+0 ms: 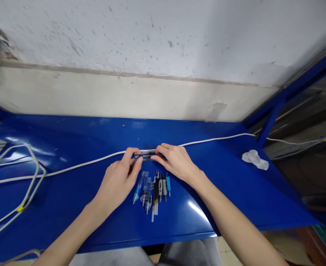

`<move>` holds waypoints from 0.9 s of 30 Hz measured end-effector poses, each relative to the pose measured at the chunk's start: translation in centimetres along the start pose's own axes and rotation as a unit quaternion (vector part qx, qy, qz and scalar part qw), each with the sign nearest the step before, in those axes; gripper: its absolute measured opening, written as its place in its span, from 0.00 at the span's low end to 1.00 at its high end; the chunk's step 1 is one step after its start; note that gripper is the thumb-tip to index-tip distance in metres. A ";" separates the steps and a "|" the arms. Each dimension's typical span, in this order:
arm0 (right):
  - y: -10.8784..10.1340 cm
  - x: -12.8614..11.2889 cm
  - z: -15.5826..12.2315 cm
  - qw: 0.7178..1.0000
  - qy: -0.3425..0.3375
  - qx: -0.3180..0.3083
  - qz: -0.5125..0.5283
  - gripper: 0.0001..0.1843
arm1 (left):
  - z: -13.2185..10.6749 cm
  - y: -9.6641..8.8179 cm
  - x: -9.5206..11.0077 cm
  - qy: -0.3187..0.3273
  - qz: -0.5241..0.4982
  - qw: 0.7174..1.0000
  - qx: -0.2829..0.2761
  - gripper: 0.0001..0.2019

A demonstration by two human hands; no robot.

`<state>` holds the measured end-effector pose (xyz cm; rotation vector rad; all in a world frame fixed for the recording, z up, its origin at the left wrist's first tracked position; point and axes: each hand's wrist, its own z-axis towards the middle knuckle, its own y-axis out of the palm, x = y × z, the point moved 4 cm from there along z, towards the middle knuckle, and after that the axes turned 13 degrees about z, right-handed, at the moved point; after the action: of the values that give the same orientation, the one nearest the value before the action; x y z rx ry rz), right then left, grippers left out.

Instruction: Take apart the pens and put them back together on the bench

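While both hands meet near the middle of the blue bench (68, 199), they hold one thin clear pen (148, 155) between them. The pen lies flat and sideways, low over the bench. The left hand (120, 177) pinches the pen's left end with its thumb and first fingers. The right hand (174, 160) has its fingers closed on the pen's right end. So both hands are gripping the same pen, one at each end.

Just in front of the hands, closer to the person, lies a little pile of pen parts (153, 190) on the bench. Some parts are clear, some are black, and a few have blue bits. They lie side by side and point away from the person. The left hand's thumb is just beside the pile.

A long white cable (91, 161) runs across the bench from left to right. It goes right behind the held pen. I cannot tell if it touches the pen. More white cable makes a loop (32, 173) on the far left side. A crumpled clear plastic bit (254, 159) sits on the right part of the bench, well apart from the hands. Behind the bench is a white wall (152, 44) with small dark marks.
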<state>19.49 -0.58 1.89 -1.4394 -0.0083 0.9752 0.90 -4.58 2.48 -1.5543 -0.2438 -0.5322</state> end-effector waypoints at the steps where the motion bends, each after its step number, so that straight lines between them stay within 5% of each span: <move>1: 0.0 0.2 0.0 1.000 -0.004 -0.007 -0.002 0.21 | 0.4 -0.5 0.2 -0.002 -0.022 0.999 0.030 0.11; 7: 0.5 1.0 0.1 0.999 -0.010 -0.043 0.001 0.22 | 5.8 -2.8 1.1 0.053 -0.160 0.950 0.262 0.07; 9: 0.5 1.0 0.1 0.999 -0.004 -0.049 0.001 0.17 | 7.2 -2.6 1.2 0.093 -0.158 0.937 0.298 0.08; 14: 0.7 0.6 0.1 0.998 -0.026 -0.050 -0.007 0.14 | 7.3 -0.4 0.8 0.210 -0.053 0.942 0.257 0.09; 18: 0.4 0.6 0.1 0.998 -0.038 -0.036 0.024 0.19 | 6.1 0.9 0.9 0.325 0.085 0.918 0.211 0.11; 27: -1.3 1.2 0.1 0.994 -0.039 0.072 0.067 0.18 | 5.8 1.1 1.4 0.362 0.174 0.890 0.217 0.09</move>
<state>20.92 0.36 2.30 -1.2804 0.0996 1.1190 3.65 0.85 2.32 -0.8524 0.4594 -0.6773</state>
